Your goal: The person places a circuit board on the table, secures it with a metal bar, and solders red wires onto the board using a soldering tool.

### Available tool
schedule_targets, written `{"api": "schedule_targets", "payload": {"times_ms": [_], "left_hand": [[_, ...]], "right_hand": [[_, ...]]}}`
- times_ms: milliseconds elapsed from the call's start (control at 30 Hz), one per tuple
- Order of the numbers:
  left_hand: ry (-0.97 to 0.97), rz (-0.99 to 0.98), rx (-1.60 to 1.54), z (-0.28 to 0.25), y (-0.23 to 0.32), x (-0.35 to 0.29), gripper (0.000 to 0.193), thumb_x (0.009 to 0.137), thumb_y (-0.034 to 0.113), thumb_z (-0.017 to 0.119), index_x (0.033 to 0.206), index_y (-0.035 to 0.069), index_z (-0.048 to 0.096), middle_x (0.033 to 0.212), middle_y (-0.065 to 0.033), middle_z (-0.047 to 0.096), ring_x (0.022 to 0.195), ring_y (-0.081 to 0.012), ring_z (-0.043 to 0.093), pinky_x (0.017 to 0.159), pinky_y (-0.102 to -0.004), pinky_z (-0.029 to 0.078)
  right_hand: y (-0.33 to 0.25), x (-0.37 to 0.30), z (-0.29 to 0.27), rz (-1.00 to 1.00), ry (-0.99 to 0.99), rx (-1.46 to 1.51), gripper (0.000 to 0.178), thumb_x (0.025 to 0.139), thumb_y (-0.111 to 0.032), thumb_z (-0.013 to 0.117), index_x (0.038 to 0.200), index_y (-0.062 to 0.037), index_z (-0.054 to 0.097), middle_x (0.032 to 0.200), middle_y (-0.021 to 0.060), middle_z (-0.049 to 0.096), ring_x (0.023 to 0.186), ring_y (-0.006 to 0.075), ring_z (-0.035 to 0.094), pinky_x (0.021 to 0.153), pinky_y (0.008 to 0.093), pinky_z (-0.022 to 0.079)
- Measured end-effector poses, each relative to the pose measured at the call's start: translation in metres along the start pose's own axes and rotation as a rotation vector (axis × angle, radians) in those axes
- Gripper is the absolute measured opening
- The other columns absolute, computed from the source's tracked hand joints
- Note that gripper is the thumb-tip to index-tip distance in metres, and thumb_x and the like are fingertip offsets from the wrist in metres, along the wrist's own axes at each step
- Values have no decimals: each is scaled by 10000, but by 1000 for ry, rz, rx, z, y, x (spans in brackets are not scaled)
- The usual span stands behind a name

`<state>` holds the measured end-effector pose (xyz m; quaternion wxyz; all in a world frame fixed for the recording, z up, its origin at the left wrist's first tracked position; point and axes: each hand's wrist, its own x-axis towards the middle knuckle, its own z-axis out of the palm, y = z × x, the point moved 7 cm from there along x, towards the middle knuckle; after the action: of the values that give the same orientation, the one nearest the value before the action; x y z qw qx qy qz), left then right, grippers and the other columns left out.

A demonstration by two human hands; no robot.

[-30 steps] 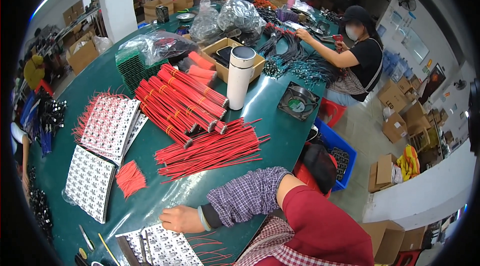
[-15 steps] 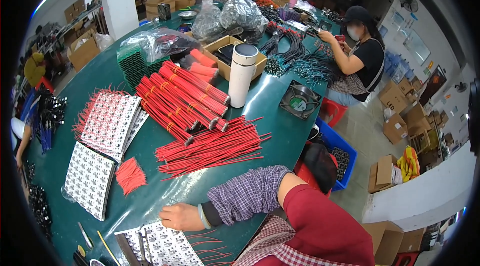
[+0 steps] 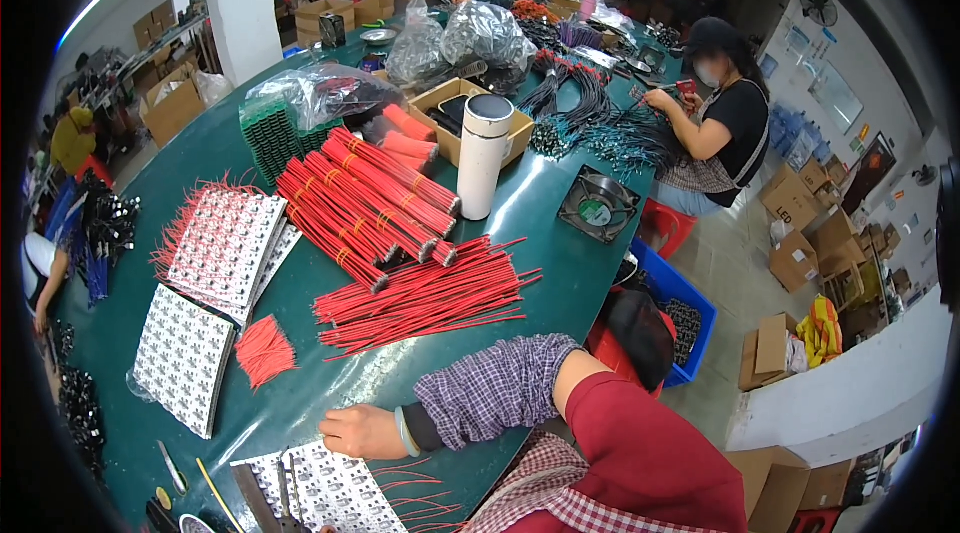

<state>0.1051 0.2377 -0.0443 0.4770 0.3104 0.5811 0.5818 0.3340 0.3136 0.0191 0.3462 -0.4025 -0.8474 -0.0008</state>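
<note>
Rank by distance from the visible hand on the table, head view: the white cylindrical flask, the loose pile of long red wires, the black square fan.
From the hand:
1. Loose pile of long red wires, just beyond it, mid-table.
2. White cylindrical flask, farther back, upright.
3. Black square fan, far right edge, slightly farther still.

Loose wires (image 3: 420, 298) lie on the table (image 3: 540, 223), before the bundled wires (image 3: 365, 198), left of the fan (image 3: 597, 205).

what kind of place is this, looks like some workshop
Most likely a small electronics assembly workshop. A long green table carries bundles of red wires and stacked white component panels, seated workers handle dark cable bundles at the far end, and cardboard boxes sit on the floor.
</note>
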Motion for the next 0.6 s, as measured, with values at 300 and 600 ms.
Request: {"api": "schedule_targets", "payload": {"times_ms": [300,600], "left_hand": [[151,-23,-144,-14,20,-23,156,833,27,667,963,-53,631,694,-35,557,531,-93,456,495,-234,359],[33,-85,-235,10,46,-29,289,821,-43,665,1101,-53,593,924,-113,644,555,-131,526,485,-274,425]], "right_hand": [[-1,-7,-20,17,26,104,109,774,-117,607,854,-55,565,865,103,549,836,274,585,661,367,529],[5,-17,-114,331,69,-3,183,768,64,688,921,-34,671,852,97,622,790,286,607,674,381,506]]}}
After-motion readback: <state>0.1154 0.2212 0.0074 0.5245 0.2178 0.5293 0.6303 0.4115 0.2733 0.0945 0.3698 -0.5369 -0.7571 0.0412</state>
